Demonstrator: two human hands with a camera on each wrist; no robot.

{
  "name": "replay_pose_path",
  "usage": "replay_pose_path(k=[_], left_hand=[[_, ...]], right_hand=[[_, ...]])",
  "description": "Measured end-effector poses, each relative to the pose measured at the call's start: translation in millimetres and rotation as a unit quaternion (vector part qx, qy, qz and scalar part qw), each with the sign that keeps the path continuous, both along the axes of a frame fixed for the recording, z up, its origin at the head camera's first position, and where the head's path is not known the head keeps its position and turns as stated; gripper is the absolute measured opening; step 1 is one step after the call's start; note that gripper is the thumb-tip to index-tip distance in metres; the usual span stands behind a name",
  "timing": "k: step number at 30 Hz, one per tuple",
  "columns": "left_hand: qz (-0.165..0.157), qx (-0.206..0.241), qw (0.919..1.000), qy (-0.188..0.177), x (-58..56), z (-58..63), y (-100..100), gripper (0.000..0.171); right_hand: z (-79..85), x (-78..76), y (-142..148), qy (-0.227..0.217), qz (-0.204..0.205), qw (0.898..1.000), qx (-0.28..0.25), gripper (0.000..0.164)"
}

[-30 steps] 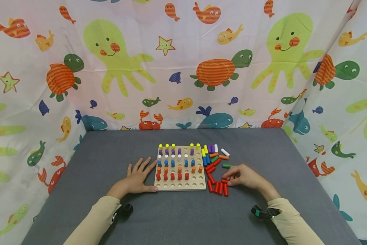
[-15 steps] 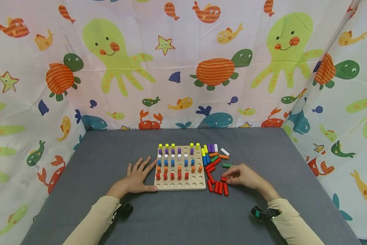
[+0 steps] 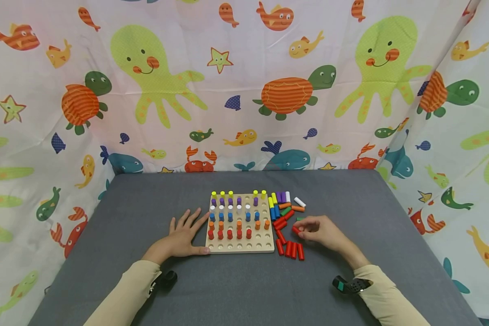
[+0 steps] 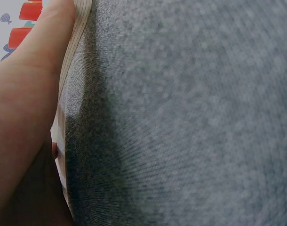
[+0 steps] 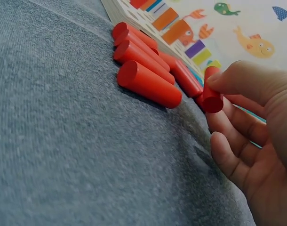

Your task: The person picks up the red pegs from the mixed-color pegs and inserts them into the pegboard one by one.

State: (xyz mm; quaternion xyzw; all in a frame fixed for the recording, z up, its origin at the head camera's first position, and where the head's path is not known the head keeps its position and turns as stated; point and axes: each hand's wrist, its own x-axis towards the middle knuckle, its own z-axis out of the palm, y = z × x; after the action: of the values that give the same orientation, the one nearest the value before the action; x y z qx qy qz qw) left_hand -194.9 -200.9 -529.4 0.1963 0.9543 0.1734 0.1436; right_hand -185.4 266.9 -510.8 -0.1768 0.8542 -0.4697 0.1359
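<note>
A wooden pegboard (image 3: 244, 248) lies on the grey table, with rows of yellow, purple, white, blue, orange and red pegs standing in its holes. My left hand (image 3: 183, 240) rests flat with fingers spread, thumb and fingertips at the board's left edge. In the left wrist view the thumb (image 4: 44, 42) lies along that edge. Right of the board, my right hand (image 3: 321, 232) pinches a red peg (image 5: 212, 89) between thumb and fingers. Several loose red pegs (image 5: 149, 84) lie on the cloth beside it, and the hand partly covers a green peg (image 3: 299, 219) in the head view.
More loose pegs sit against the board's right side: yellow, blue, purple, an orange peg (image 3: 298, 209) and a white peg (image 3: 299, 202). A grey cloth (image 3: 244, 290) covers the table. Behind it hangs a curtain (image 3: 244, 90) printed with sea animals.
My right hand has picked up the red peg and moved slightly away from me, up over the green peg. The left hand has stayed still at the board.
</note>
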Motion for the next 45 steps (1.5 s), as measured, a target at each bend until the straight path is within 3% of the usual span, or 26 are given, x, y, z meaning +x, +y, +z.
replay_pose_path(k=[8, 17, 27, 36, 45], left_hand=[[-0.003, 0.002, 1.0, 0.009, 1.4, -2.3, -1.0, 0.116], [-0.009, 0.007, 0.9999, 0.009, 4.2, 7.1, 1.7, 0.115], [-0.005, -0.033, 0.9994, 0.007, 4.1, 11.4, 4.1, 0.112], [-0.004, -0.036, 0.9992, 0.016, 2.7, 9.1, 3.0, 0.112], [-0.005, -0.023, 0.9997, 0.001, 1.3, 5.3, 2.0, 0.115]], right_hand=[[-2.6, -0.2, -10.7, -0.012, -0.013, 1.0, -0.024, 0.03], [-3.0, -0.7, -29.1, -0.013, -0.007, 0.998, -0.058, 0.028], [-1.1, 0.9, -48.5, -0.01, -0.006, 0.997, -0.071, 0.031], [1.5, 3.7, -66.7, 0.013, -0.041, 0.998, -0.052, 0.026], [0.5, 5.3, -80.0, 0.009, -0.027, 0.994, -0.106, 0.028]])
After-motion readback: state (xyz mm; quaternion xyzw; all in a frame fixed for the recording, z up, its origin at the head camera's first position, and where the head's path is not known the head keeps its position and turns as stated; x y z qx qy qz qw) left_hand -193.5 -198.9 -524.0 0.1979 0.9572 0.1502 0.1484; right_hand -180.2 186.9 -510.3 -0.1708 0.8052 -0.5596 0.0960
